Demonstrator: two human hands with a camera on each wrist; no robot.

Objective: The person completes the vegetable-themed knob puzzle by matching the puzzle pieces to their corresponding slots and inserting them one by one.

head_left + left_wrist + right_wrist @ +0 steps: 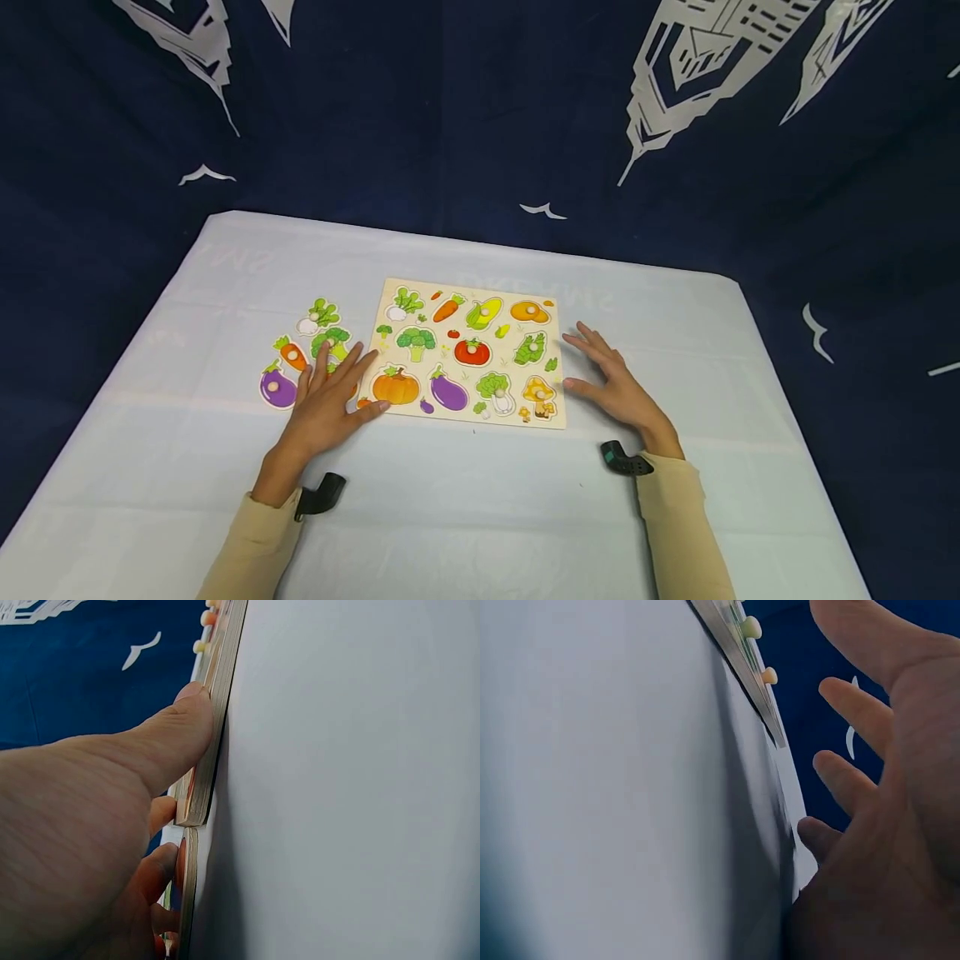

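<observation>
A wooden vegetable puzzle board (431,421) lies flat on the table, with knobbed pieces such as the tomato (472,352), corn (483,313) and mushroom (538,397) on it. My left hand (324,417) has its fingers spread over loose pieces left of the board, its thumb at the board's near left corner. Around those fingers lie a turnip piece (318,315), a carrot piece (292,357), a broccoli piece (333,337) and an eggplant piece (277,389); an orange one is mostly hidden. Beside the board's right edge, my right hand (618,392) holds nothing, fingers apart.
A white cloth covers the table (480,517). Behind its far edge hangs a dark blue curtain (420,125) with white drawings. Each wrist wears a small black camera, one on the left (321,496) and one on the right (624,458).
</observation>
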